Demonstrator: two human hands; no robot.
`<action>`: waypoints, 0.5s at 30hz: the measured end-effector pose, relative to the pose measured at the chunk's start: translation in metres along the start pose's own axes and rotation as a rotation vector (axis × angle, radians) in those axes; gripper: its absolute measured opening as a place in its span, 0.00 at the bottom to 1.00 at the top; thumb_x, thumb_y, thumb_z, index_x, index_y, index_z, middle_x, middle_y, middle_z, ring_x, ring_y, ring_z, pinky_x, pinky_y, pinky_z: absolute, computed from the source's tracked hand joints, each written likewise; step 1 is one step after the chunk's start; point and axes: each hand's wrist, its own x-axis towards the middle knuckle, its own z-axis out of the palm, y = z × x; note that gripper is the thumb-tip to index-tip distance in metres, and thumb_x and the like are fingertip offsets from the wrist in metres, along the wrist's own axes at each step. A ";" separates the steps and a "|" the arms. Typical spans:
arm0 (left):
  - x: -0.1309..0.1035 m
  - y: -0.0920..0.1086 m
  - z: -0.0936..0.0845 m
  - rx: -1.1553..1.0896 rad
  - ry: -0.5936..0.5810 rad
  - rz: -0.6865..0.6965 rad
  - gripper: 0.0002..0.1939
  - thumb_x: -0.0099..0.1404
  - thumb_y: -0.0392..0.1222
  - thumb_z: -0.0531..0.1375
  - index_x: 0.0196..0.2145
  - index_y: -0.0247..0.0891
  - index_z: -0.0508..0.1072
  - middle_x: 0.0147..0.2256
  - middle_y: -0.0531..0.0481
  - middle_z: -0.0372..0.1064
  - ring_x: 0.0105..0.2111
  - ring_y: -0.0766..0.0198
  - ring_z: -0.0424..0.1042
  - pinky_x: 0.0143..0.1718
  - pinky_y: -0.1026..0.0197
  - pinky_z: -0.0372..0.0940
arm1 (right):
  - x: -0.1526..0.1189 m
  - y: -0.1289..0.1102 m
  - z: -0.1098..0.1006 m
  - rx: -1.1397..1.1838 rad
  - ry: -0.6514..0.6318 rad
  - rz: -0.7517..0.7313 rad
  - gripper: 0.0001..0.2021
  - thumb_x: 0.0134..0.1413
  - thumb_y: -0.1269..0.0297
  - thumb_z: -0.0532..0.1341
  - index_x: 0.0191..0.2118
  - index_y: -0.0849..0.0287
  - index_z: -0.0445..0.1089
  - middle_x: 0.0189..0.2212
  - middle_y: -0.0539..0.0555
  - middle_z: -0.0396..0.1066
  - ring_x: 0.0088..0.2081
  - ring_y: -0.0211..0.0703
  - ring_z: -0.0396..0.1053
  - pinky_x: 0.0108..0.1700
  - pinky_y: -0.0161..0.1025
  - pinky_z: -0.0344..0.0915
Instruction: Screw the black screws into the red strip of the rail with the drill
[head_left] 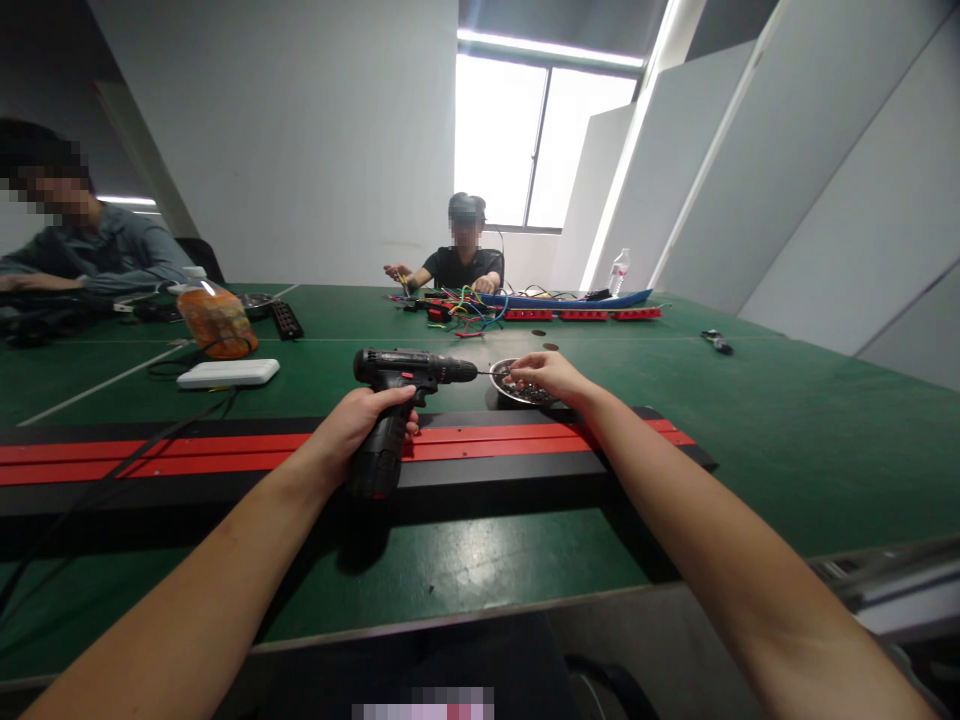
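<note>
My left hand (361, 418) is wrapped round the grip of a black cordless drill (384, 445), its thumb along the side near the trigger. The drill lies level, chuck and thin bit pointing right. At the bit's tip, my right hand (551, 374) has its fingers pinched together; anything between them is too small to make out. Just under those fingers stands a round metal bowl (516, 400) with many small dark pieces in it, like screws. Below both hands, a long black bar with red strips (480, 445) lies across the green table (465, 560).
To the left are a bottle of orange drink (216, 320), a white box (229, 373) and a dark cable. Across the table a person (465, 262) handles coloured wires (469, 312) beside a blue strip (562, 299). Another person (112, 245) sits at the far left.
</note>
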 end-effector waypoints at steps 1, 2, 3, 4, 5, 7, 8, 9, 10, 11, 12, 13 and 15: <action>0.000 0.000 0.000 0.000 -0.001 0.002 0.13 0.58 0.44 0.66 0.33 0.28 0.75 0.28 0.42 0.72 0.24 0.62 0.73 0.26 0.63 0.69 | 0.000 0.000 0.000 -0.003 -0.011 -0.007 0.11 0.47 0.63 0.70 0.36 0.63 0.77 0.33 0.58 0.78 0.33 0.43 0.74 0.35 0.36 0.67; 0.000 0.000 0.000 0.000 -0.002 0.005 0.13 0.58 0.44 0.66 0.33 0.28 0.75 0.28 0.42 0.72 0.24 0.62 0.73 0.26 0.63 0.70 | -0.001 0.000 0.000 -0.007 -0.021 -0.014 0.11 0.48 0.62 0.70 0.36 0.63 0.77 0.33 0.58 0.78 0.33 0.43 0.74 0.36 0.36 0.67; 0.001 -0.001 -0.001 0.000 -0.004 0.006 0.14 0.58 0.44 0.66 0.33 0.28 0.75 0.28 0.42 0.72 0.24 0.62 0.74 0.26 0.63 0.70 | -0.001 -0.001 0.000 -0.013 -0.028 -0.019 0.12 0.49 0.61 0.69 0.37 0.63 0.77 0.33 0.58 0.78 0.34 0.43 0.74 0.36 0.36 0.67; 0.001 -0.001 -0.001 0.001 -0.007 0.005 0.14 0.58 0.45 0.66 0.33 0.28 0.75 0.28 0.42 0.72 0.24 0.62 0.74 0.26 0.63 0.70 | -0.001 -0.001 0.000 -0.018 -0.034 -0.023 0.12 0.50 0.60 0.69 0.37 0.63 0.77 0.33 0.58 0.78 0.34 0.43 0.74 0.36 0.36 0.67; 0.001 -0.001 -0.001 0.000 -0.008 0.005 0.14 0.58 0.44 0.67 0.33 0.28 0.75 0.28 0.42 0.72 0.24 0.62 0.74 0.27 0.63 0.70 | -0.002 -0.001 -0.001 -0.022 -0.040 -0.025 0.13 0.51 0.58 0.69 0.38 0.63 0.77 0.33 0.58 0.78 0.34 0.44 0.74 0.36 0.36 0.66; 0.002 -0.002 -0.001 0.000 -0.007 0.008 0.13 0.58 0.44 0.67 0.32 0.28 0.75 0.28 0.43 0.72 0.24 0.62 0.74 0.27 0.63 0.70 | -0.002 -0.001 -0.001 -0.034 -0.052 -0.025 0.15 0.52 0.56 0.68 0.40 0.63 0.77 0.33 0.59 0.78 0.34 0.44 0.74 0.35 0.36 0.66; 0.002 -0.002 -0.001 0.001 -0.006 0.011 0.13 0.58 0.44 0.67 0.32 0.28 0.75 0.28 0.43 0.72 0.24 0.62 0.74 0.26 0.63 0.70 | -0.002 -0.001 -0.002 -0.040 -0.059 -0.024 0.16 0.52 0.55 0.68 0.40 0.62 0.77 0.33 0.59 0.78 0.34 0.44 0.74 0.34 0.36 0.65; 0.001 -0.002 -0.001 0.003 -0.006 0.013 0.13 0.58 0.44 0.67 0.32 0.28 0.75 0.28 0.43 0.72 0.24 0.62 0.73 0.26 0.63 0.70 | -0.001 0.000 -0.002 -0.044 -0.068 -0.024 0.17 0.52 0.54 0.67 0.41 0.62 0.77 0.33 0.59 0.79 0.34 0.44 0.74 0.34 0.36 0.65; 0.001 -0.002 -0.001 0.004 -0.007 0.015 0.13 0.58 0.44 0.66 0.32 0.28 0.75 0.28 0.43 0.72 0.24 0.62 0.73 0.26 0.63 0.70 | -0.001 0.000 -0.003 -0.044 -0.078 -0.025 0.17 0.52 0.53 0.67 0.41 0.62 0.77 0.34 0.59 0.79 0.34 0.44 0.74 0.34 0.36 0.65; 0.001 -0.001 -0.001 0.004 -0.008 0.017 0.13 0.58 0.44 0.66 0.32 0.28 0.75 0.28 0.43 0.72 0.24 0.62 0.73 0.26 0.63 0.70 | -0.001 0.001 -0.003 -0.039 -0.089 -0.026 0.17 0.52 0.53 0.67 0.41 0.62 0.77 0.35 0.59 0.79 0.35 0.45 0.74 0.34 0.35 0.65; 0.001 -0.001 0.000 0.004 -0.010 0.017 0.13 0.58 0.44 0.66 0.32 0.28 0.75 0.28 0.43 0.72 0.24 0.63 0.73 0.26 0.63 0.69 | -0.001 0.001 -0.003 -0.029 -0.099 -0.026 0.17 0.53 0.52 0.67 0.41 0.62 0.77 0.36 0.59 0.79 0.36 0.45 0.74 0.34 0.35 0.65; 0.001 -0.001 0.000 0.003 -0.011 0.018 0.13 0.58 0.44 0.66 0.32 0.28 0.75 0.28 0.43 0.72 0.24 0.63 0.73 0.26 0.63 0.69 | -0.001 0.001 -0.003 -0.018 -0.105 -0.026 0.17 0.54 0.52 0.66 0.42 0.62 0.77 0.37 0.60 0.79 0.37 0.45 0.75 0.35 0.35 0.65; 0.000 -0.001 0.000 0.004 -0.010 0.022 0.13 0.58 0.44 0.66 0.32 0.29 0.75 0.28 0.43 0.72 0.24 0.62 0.73 0.26 0.63 0.70 | -0.001 0.001 -0.002 -0.002 -0.105 -0.024 0.17 0.57 0.52 0.64 0.42 0.62 0.77 0.38 0.60 0.79 0.38 0.45 0.75 0.36 0.35 0.66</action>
